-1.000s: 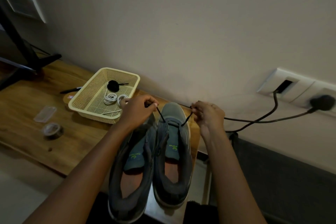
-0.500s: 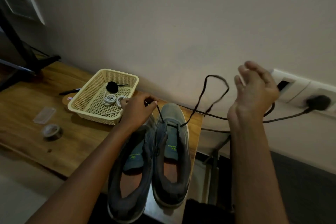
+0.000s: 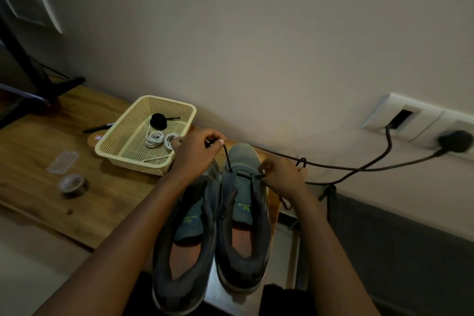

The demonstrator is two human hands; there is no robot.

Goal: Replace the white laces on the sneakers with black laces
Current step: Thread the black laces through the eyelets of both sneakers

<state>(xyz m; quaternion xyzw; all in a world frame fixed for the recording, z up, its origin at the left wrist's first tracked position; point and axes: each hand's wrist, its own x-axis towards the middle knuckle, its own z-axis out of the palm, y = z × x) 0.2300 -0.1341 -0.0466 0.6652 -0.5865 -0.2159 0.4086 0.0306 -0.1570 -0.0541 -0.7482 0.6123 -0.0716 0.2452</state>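
Head view: left hand and right hand pinch the black lace at one sneaker's toe.
Cream basket of white laces sits partly behind the left hand, on a wooden desk against the wall.

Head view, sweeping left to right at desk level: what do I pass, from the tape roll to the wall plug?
tape roll → basket → left hand, pinching one end of the black lace → right hand, pinching the lace's other side → black plug
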